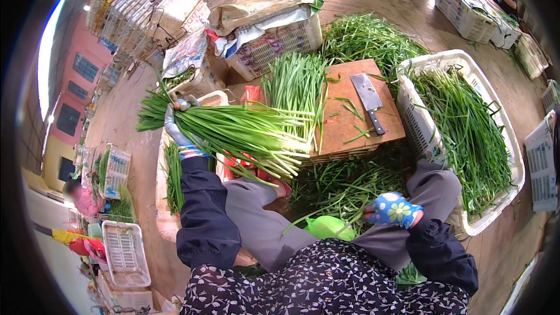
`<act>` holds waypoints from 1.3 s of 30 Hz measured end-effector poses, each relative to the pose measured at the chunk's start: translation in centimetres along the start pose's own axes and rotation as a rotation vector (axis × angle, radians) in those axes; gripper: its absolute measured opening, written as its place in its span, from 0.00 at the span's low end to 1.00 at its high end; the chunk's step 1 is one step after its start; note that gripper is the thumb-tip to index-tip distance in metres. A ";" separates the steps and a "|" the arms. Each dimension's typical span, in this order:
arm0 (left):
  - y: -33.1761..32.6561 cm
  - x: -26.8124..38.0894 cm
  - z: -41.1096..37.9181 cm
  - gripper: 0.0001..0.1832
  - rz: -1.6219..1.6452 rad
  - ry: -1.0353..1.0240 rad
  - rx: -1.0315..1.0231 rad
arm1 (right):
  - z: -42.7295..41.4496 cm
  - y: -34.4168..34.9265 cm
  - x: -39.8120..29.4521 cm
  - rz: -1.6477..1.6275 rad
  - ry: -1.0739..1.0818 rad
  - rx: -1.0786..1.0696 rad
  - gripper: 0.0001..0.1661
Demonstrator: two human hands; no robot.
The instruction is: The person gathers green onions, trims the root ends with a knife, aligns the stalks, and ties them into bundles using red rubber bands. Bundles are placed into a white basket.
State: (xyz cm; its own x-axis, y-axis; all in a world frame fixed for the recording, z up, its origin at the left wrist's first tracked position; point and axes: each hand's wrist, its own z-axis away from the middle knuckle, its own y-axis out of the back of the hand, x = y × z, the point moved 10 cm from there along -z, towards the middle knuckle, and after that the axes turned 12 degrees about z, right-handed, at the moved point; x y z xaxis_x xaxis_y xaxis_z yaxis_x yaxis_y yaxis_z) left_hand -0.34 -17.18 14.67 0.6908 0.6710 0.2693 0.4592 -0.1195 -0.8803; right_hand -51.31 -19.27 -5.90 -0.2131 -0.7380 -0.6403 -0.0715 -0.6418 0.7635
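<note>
My left hand [177,124], in a pale glove, grips a large bunch of garlic chives [245,131] near its leafy end; the pale stalk ends point right. My right hand [393,210], in a blue flowered glove, is over my right thigh with its fingers curled; thin green blades lie beside it, and whether it pinches any cannot be told. Ahead, a cleaver [368,96] with a black handle lies on a wooden board [385,118] among cut scraps. Another pile of chives [293,83] rests along the board's left side.
A white plastic crate [518,170] of chives stands at my right. Loose greens [372,35] are heaped beyond the board, with more trimmings [332,183] between my legs. A covered crate [280,48] stands ahead. At far left and far right are other people among crates.
</note>
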 end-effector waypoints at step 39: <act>-7.4 -38.7 20.9 0.29 -0.187 1.165 -0.115 | -3.7 16.2 10.9 -1.396 -0.343 1.019 0.17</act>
State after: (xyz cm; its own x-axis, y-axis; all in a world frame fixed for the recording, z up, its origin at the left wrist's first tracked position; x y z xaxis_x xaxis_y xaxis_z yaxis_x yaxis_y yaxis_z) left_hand -42.13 -27.00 2.59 0.6724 -0.3783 0.6363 0.6137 -0.1957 -0.7649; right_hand -51.19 -38.52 -0.81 0.3656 0.3578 -0.8593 -0.8590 -0.2258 -0.4595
